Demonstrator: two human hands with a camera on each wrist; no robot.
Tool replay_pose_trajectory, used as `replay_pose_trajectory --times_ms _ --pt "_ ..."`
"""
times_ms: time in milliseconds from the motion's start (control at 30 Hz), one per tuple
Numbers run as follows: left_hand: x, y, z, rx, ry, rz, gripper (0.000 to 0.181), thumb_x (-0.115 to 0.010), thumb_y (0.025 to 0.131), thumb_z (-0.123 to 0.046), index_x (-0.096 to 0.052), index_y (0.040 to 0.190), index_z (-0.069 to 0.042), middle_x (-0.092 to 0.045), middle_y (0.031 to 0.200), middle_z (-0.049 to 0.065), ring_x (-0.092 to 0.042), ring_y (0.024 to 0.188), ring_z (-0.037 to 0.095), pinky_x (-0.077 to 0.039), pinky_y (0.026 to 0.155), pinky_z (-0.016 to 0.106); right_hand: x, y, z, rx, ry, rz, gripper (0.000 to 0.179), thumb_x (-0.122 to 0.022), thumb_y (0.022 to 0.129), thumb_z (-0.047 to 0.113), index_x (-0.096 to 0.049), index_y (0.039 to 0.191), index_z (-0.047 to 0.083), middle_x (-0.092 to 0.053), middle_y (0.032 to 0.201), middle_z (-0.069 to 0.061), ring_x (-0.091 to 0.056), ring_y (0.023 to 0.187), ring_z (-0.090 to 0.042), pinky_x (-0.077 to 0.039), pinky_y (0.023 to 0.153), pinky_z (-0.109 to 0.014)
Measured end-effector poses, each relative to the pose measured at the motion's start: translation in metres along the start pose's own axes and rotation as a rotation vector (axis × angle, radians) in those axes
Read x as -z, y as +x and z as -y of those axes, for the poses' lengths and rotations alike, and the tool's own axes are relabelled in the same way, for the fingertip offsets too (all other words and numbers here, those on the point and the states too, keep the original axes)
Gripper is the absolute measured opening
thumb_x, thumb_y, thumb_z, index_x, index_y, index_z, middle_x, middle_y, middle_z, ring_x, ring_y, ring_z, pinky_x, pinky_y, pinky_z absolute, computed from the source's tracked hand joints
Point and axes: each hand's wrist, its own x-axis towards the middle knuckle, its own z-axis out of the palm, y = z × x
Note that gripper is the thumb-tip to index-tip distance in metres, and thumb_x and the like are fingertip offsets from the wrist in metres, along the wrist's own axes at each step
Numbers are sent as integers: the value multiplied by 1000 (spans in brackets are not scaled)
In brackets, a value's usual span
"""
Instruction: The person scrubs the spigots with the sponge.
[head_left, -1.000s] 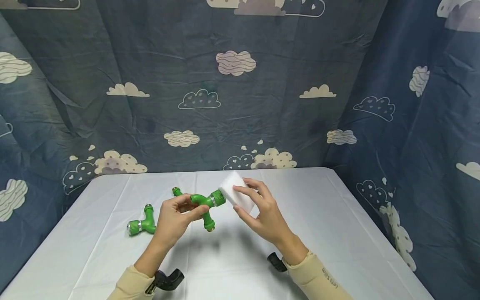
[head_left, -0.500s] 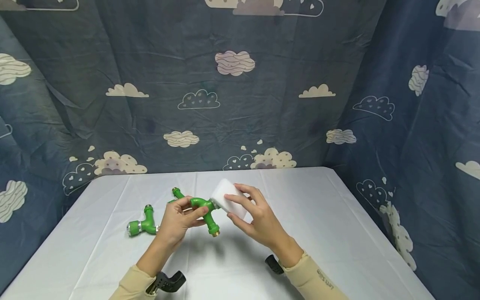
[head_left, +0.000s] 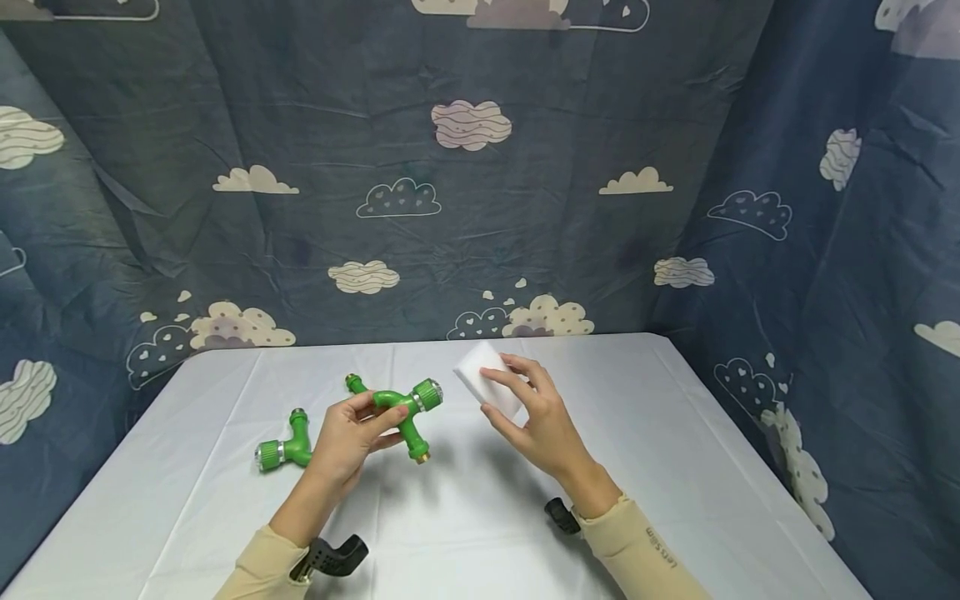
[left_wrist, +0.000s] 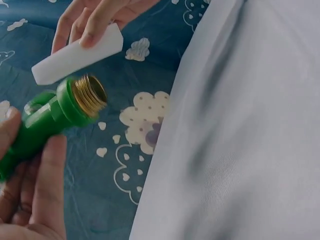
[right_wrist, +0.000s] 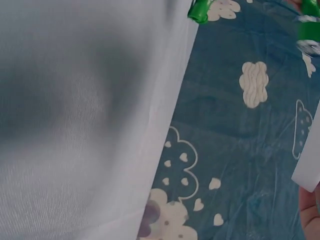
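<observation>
Above the table, my left hand (head_left: 351, 440) grips a green tap (head_left: 405, 408) by its body, thumb on the near side. In the left wrist view the tap's brass threaded end (left_wrist: 90, 95) points away from the palm. My right hand (head_left: 543, 421) pinches a white sponge block (head_left: 487, 379) between thumb and fingers, to the right of the tap. A gap separates the sponge from the tap's ribbed green knob (head_left: 427, 394). The right wrist view catches only an edge of the sponge (right_wrist: 309, 160) and part of the tap (right_wrist: 309, 35).
A second green tap (head_left: 288, 446) lies on the white-covered table (head_left: 675, 500), left of my left hand. Behind that hand, another green piece (head_left: 355, 383) shows only its end. Dark blue cloth with clouds (head_left: 525, 225) hangs behind and beside the table.
Half a second ago the sponge covered the tap's knob. Now my right hand has drawn it back up and to the right, and the knob shows. The left hand still holds the tap.
</observation>
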Motion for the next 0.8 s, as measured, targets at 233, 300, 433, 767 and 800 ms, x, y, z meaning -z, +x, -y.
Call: replay_pose_trajectory --times_ms 233,300,433,767,800 --pt "7 5 7 97 84 -54 27 -78 98 -4 -69 119 10 -74 91 0 -78 86 10 -69 85 38 5 0 -8 -61 22 -11 51 -87 90 11 -71 138 19 -57 148 -19 -59 135 -39 -64 90 -54" --pt "9 6 10 119 113 -48 30 -78 98 -6 -68 122 10 -73 92 2 -78 86 11 -69 85 37 6 1 -11 -69 26 -19 50 -87 90 10 -71 138 18 -58 148 -19 -59 136 -39 -64 91 -55" --pt "12 7 16 152 168 -24 34 -80 97 -6 -68 124 10 -73 93 4 -76 82 13 -69 82 37 9 1 -15 -84 34 -39 50 -87 90 10 -72 137 17 -59 146 -17 -60 135 -37 -63 90 -54" --pt "13 7 28 208 251 -21 25 -87 91 -9 -72 106 6 -70 90 6 -76 73 14 -69 74 35 15 3 -20 -139 32 -60 50 -87 90 10 -73 137 17 -59 148 -18 -62 132 -40 -64 85 -53" --pt "13 7 30 210 261 -24 23 -87 91 -8 -72 102 5 -69 90 6 -76 72 14 -69 73 35 15 3 -20 -141 32 -61 50 -87 90 10 -73 137 17 -59 148 -18 -62 132 -41 -64 85 -53"
